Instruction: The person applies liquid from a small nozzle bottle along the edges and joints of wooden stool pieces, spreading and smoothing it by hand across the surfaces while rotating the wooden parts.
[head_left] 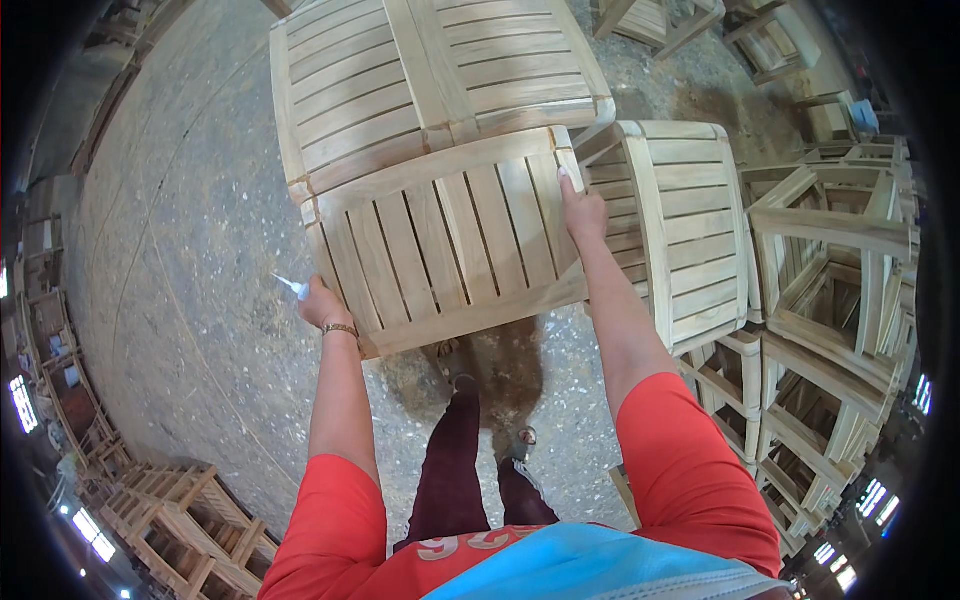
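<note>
In front of me is a slatted wooden seat-like frame (440, 240) of pale bare wood, its slats running away from me. My left hand (322, 304) is at its near left edge, closed around a small white bottle with a thin pointed nozzle (297, 288), which points out to the left. On the right edge, my right hand (584, 210) grips the frame near its far corner, thumb on top and fingers mostly hidden beneath. Against the frame's far edge is a larger slatted wooden panel (350, 90) with a wide middle board.
Another slatted wooden piece (695, 230) stands close on the right. Beyond it are stacked wooden frames (835, 230). More wooden furniture (190, 520) is at the lower left. The grey concrete floor (200, 200) is speckled with pale bits.
</note>
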